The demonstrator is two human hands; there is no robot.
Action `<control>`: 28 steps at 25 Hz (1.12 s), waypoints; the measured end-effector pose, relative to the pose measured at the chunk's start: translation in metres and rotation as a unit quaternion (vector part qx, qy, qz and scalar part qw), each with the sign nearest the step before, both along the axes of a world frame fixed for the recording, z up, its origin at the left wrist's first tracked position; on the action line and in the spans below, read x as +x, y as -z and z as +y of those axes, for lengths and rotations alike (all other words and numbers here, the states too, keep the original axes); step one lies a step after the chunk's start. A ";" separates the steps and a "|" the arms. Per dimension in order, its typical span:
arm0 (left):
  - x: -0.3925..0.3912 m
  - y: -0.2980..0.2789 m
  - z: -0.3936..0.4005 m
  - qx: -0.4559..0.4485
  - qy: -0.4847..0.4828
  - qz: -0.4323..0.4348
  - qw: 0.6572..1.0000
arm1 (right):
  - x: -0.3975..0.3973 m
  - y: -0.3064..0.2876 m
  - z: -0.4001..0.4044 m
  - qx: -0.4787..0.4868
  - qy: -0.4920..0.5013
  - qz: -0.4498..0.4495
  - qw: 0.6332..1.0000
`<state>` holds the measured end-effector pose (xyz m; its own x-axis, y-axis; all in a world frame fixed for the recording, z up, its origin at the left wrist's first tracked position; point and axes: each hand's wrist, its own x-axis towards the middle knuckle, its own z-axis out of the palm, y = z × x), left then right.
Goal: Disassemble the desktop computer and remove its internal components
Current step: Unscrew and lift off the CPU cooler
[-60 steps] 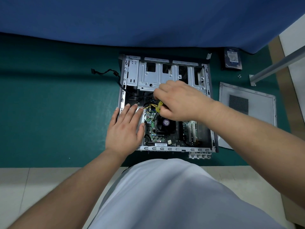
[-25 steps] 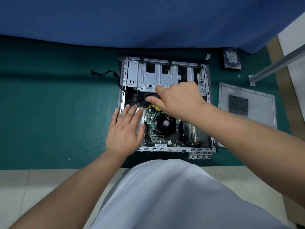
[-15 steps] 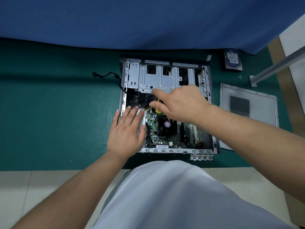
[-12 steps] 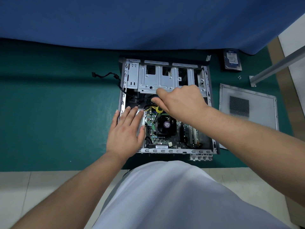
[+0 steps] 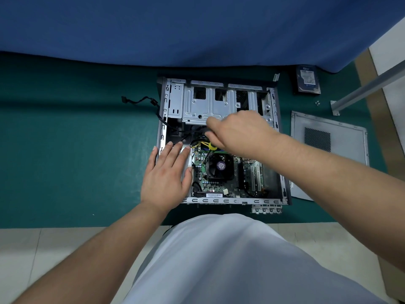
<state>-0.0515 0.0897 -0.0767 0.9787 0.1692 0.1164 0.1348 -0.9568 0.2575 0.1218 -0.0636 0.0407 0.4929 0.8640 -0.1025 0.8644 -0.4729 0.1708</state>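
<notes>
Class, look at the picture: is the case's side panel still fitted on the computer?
No: the side panel lies flat on the green mat, to the right of the open computer case.

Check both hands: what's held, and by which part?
Right hand grips a yellow-handled tool by its handle; tip hidden. Left hand holds nothing, resting flat on the case edge.
</notes>
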 end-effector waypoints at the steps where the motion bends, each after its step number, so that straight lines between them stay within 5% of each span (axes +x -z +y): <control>1: 0.000 0.000 0.000 -0.001 0.000 0.000 1.000 | 0.003 -0.003 -0.002 -0.017 -0.056 0.042 0.997; 4: 0.000 -0.002 0.000 -0.001 0.001 0.003 1.000 | 0.007 -0.013 -0.005 -0.047 -0.106 0.111 0.987; 9: 0.000 -0.004 -0.001 0.004 0.001 0.010 1.000 | -0.011 -0.002 0.002 -0.011 0.087 -0.039 0.995; 15: 0.000 -0.004 -0.001 0.000 0.002 0.012 1.000 | 0.003 -0.012 -0.002 -0.024 -0.089 0.125 0.988; 21: 0.000 -0.004 0.000 -0.003 0.001 0.012 1.000 | -0.010 -0.001 -0.001 -0.011 0.132 -0.035 0.991; 25: 0.000 -0.005 -0.001 -0.002 0.002 0.010 1.000 | 0.001 -0.004 -0.009 0.002 -0.066 0.143 0.988; 28: 0.000 -0.005 0.000 -0.002 0.004 0.010 1.000 | -0.006 0.003 -0.012 0.053 -0.010 0.200 0.978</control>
<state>-0.0514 0.0893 -0.0719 0.9820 0.1624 0.0966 0.1327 -0.9565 0.2596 0.1155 -0.0753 0.0377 0.4144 0.8896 -0.1922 0.8616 -0.4515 -0.2318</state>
